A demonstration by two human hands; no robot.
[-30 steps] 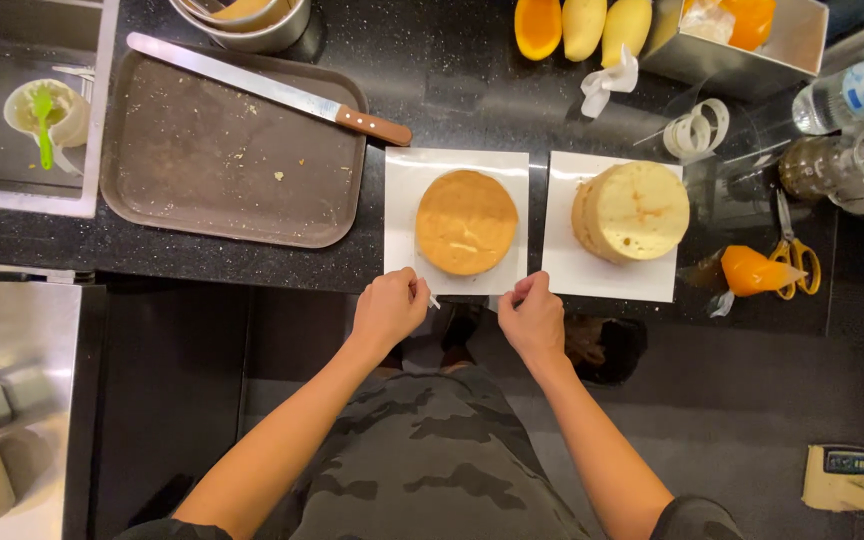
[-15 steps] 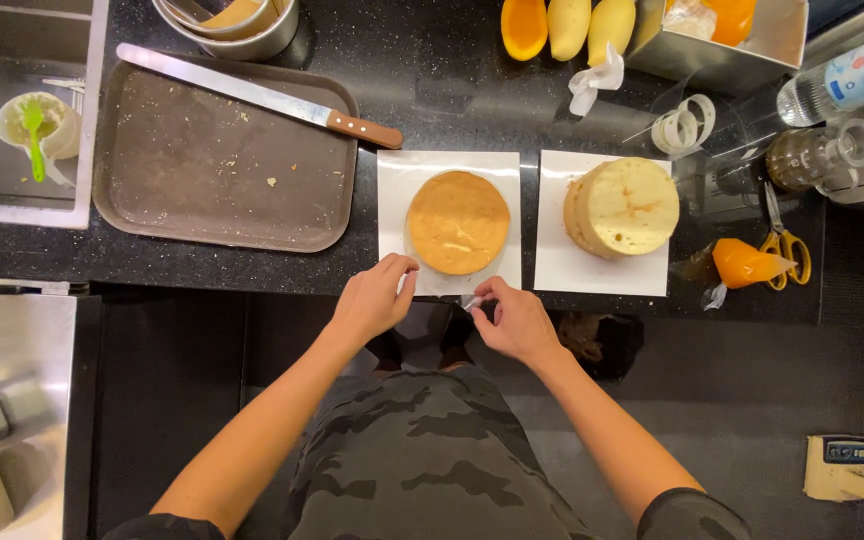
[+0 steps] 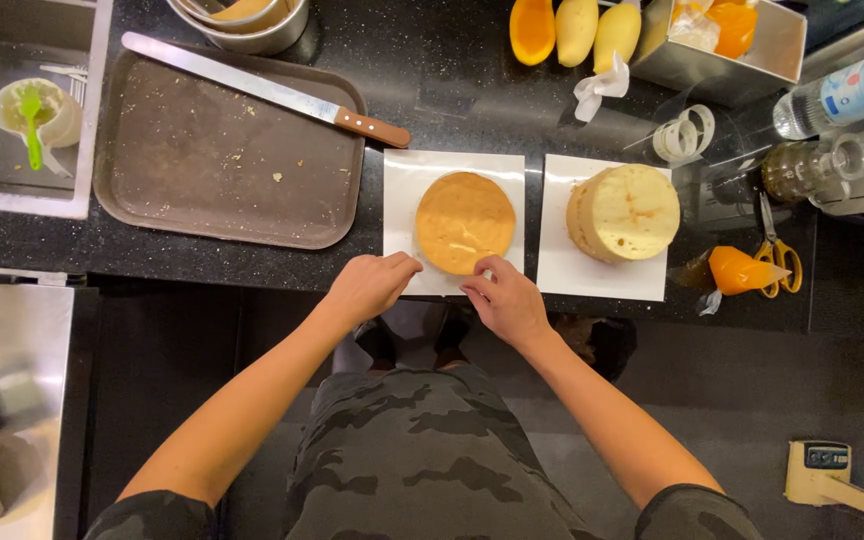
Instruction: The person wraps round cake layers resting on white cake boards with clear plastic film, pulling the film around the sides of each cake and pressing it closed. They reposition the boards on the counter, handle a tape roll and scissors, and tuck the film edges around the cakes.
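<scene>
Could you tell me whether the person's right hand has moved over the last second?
Yes. The right hand has shifted left along the counter edge, from the gap between the two white boards to the near rim of the flat cake.

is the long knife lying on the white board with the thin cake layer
No, the long knife lies across the brown tray, apart from the thin cake layer.

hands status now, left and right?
Left hand: curled on white square's near edge, grip unclear.
Right hand: fingertips at thin cake layer's near rim, grip unclear.
</scene>
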